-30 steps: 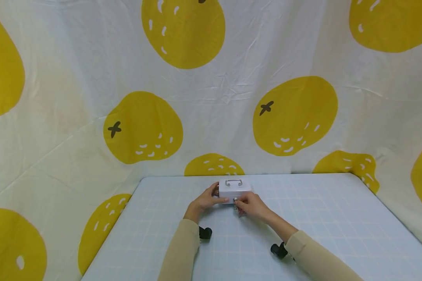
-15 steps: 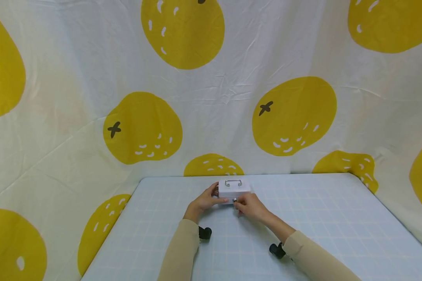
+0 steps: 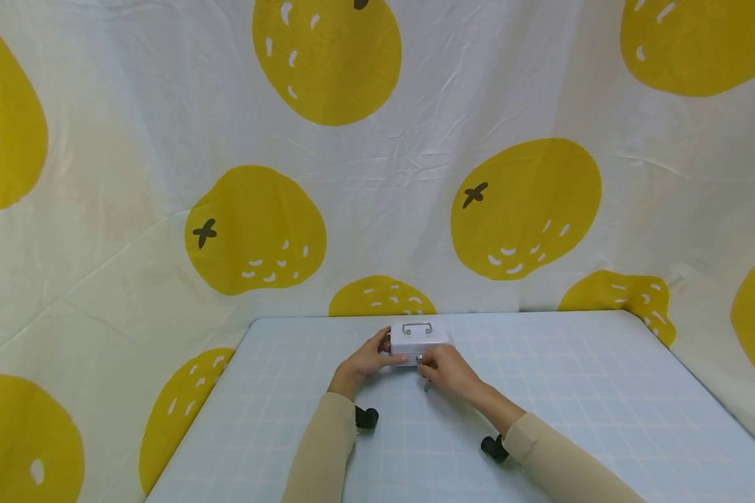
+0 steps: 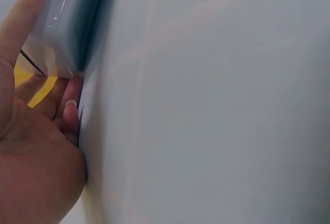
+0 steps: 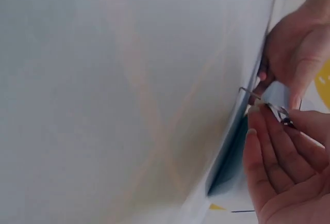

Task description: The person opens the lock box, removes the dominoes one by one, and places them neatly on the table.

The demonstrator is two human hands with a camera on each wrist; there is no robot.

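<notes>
A small white cash box (image 3: 420, 339) with a wire handle (image 3: 418, 327) on its lid sits near the table's far edge, lid down. My left hand (image 3: 367, 358) steadies its left end, thumb along the front and the other fingers round the side; the left wrist view shows the thumb (image 4: 23, 20) on the box. At the lock on the front, my right hand (image 3: 452, 369) pinches a small metal key (image 5: 281, 113). Another thin metal piece, seemingly a second key (image 3: 426, 385), dangles below those fingers. Whether the key's tip is inside the lock is hidden.
The table (image 3: 289, 447) has a pale blue checked cover. Behind it hangs a white curtain (image 3: 390, 223) printed with yellow fruit. A black wrist camera sits under each sleeve, the left one (image 3: 367, 418) and the right one (image 3: 494, 448).
My right hand has shifted slightly left and its fingers have turned a little at the lock. The dangling metal piece now shows below them. Left hand and box stay put.
</notes>
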